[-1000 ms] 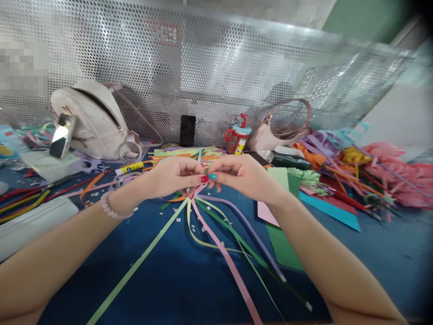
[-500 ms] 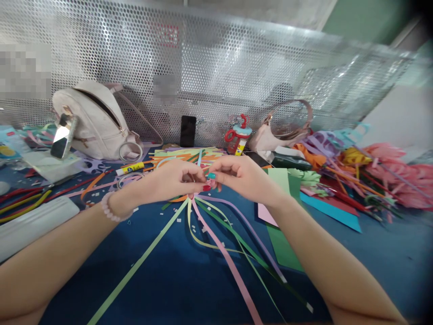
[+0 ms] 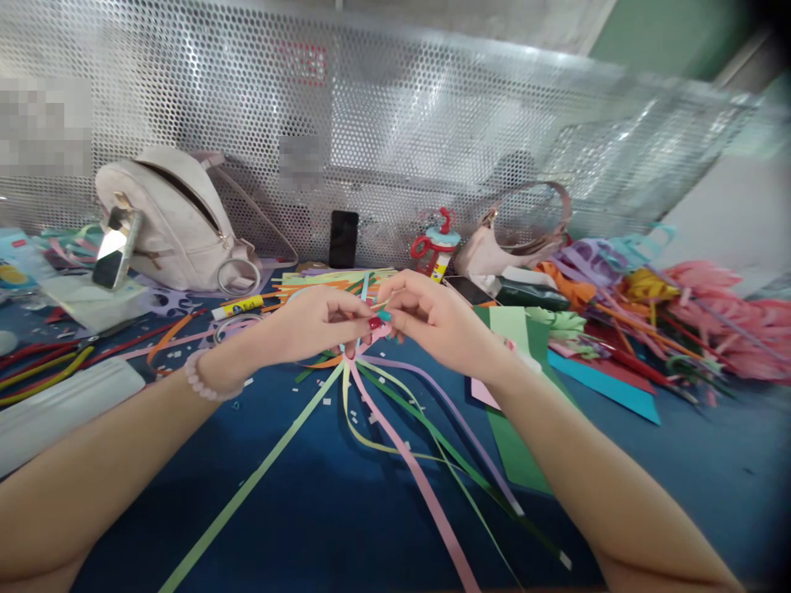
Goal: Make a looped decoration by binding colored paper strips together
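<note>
My left hand (image 3: 318,325) and my right hand (image 3: 436,321) meet over the table, thumbs and fingertips pressed together. Between them is a small pink paper strip (image 3: 381,333), pinched by both; its far end is hidden by the fingers. Just below, several paper strips fan out from one gathered point: a light green strip (image 3: 259,478) to the lower left, a long pink strip (image 3: 411,465), a dark green strip (image 3: 457,453) and a purple strip (image 3: 470,436) to the lower right. Behind my hands lies a pile of coloured strips (image 3: 290,284).
A yellow glue stick (image 3: 238,308) lies left of the hands. Sheets of green paper (image 3: 519,449) lie under my right forearm. A backpack (image 3: 166,222), a phone (image 3: 344,239), a red-handled cup (image 3: 426,255) and a handbag (image 3: 482,247) line the back. White scraps dot the blue tabletop.
My right hand has shifted slightly up and left, its fingers more raised. More of the pink piece shows between the fingertips. The fanned strips have stayed in place.
</note>
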### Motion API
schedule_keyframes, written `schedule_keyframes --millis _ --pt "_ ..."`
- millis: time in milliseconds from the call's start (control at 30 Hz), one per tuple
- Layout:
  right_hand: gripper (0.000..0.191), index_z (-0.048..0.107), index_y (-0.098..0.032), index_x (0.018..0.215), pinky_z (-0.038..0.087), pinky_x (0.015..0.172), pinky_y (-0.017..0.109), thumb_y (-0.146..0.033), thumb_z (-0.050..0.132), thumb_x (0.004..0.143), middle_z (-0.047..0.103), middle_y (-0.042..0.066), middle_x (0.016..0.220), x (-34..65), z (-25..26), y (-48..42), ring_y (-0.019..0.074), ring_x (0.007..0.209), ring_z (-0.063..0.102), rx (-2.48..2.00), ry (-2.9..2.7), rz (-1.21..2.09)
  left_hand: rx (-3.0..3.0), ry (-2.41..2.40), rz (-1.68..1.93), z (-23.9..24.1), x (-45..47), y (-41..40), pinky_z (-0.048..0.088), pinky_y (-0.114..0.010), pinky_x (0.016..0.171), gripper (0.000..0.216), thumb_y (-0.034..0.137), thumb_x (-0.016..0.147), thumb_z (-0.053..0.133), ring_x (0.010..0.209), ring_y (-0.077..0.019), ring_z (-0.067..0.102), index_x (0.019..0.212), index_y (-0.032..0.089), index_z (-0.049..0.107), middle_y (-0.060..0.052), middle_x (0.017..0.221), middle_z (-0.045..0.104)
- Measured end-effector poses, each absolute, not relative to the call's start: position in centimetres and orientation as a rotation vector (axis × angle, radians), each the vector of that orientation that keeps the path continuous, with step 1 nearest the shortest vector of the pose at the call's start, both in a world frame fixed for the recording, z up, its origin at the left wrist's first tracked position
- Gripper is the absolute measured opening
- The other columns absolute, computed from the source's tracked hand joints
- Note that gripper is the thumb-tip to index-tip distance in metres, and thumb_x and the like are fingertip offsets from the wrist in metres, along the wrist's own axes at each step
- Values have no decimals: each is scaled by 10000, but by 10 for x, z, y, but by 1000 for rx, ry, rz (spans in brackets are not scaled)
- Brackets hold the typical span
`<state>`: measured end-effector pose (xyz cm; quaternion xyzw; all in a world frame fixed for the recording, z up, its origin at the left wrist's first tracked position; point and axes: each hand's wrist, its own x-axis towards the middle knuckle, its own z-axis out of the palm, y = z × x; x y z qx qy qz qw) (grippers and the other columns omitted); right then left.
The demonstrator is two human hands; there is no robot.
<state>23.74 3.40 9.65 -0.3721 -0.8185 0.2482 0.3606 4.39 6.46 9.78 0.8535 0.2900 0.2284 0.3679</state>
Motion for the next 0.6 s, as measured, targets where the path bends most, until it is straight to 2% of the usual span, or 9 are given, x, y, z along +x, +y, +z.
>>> schedule_keyframes --millis 233,433,600 --pt "161 460 -198 970 431 617 225 -123 479 829 552 6 830 239 99 34 111 756 561 -898 -2097 619 2096 712 613 97 42 72 449 -185 523 237 344 849 501 548 -89 548 825 146 629 -3 685 613" --pt "134 469 -196 945 407 580 207 -131 478 829 541 -3 799 243 103 32 92 696 534 -901 -2064 585 2688 356 19 75 46 60 432 -238 774 161 250 802 596 848 -158 597 938 184 650 -37 944 655" --pt "96 489 -176 902 403 572 205 -126 470 822 517 -4 786 243 104 33 79 652 507 -905 -2122 542 2810 322 -263 56 57 43 424 -272 676 170 205 722 673 804 -202 603 885 170 636 -40 880 665"
